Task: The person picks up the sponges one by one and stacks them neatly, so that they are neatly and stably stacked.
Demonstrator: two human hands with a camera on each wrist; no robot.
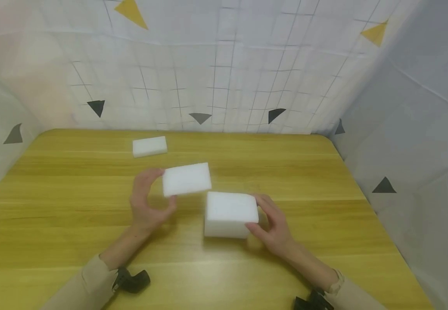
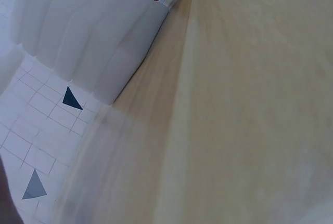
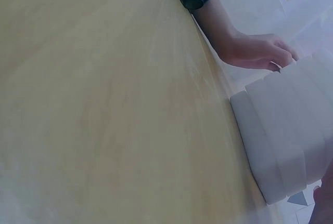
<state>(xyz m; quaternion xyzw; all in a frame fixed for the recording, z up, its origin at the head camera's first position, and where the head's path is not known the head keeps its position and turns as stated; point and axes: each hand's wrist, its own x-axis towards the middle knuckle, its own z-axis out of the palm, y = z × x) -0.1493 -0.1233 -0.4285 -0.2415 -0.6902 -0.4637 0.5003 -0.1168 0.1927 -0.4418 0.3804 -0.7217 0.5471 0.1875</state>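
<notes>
In the head view my left hand (image 1: 148,206) pinches a white rectangular sponge block (image 1: 187,178) by its left end, thumb at the near edge and fingers at the far edge. This block is held up, to the left of and beyond a stack of several similar white sponge blocks (image 1: 229,211). My right hand (image 1: 276,226) grips the right end of the stack, thumb on the near side and fingers at the far corner. In the left wrist view the layers of the stack (image 2: 88,34) show, with part of the held block (image 2: 8,68) at the left edge.
One more white block (image 1: 150,147) lies by itself near the table's far left part. The wooden table (image 1: 216,275) ends at a white gridded sheet (image 1: 193,77) behind, and grey-white sheets (image 1: 421,150) hang at the sides. Dark wrist devices (image 1: 132,282) sit at both cuffs.
</notes>
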